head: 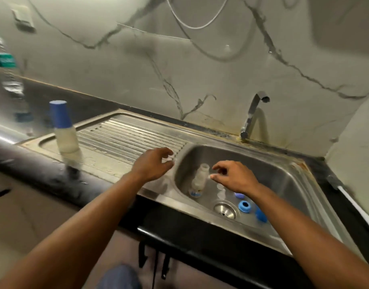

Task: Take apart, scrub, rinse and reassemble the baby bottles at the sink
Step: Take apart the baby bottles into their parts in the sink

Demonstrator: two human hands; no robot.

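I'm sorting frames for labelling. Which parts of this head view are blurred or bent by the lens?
Head view: the capped bottle on the drainboard and the water bottle at far left are smeared by motion blur; the counter edge bows from wide-angle distortion; the open bottle in the sink stays fairly sharp.

Dim, yellowish light is falling over the scene, and the whole picture is looking soft and slightly grainy. Motion blur is smearing the left side most: the water bottle (7, 76) is streaking into a ghost, and the capped bottle (64, 132) on the drainboard (125, 136) is blurring at its base. The wide lens is bending the bench (43, 176) edge and the wall (200, 69) lines toward the corners. Broad soft shadows are lying across the wall at upper right and behind the tap (252, 113). Weak glare is glinting off the tap and the sink (283, 176) rim. Both hands are showing slightly smeared fingertips.
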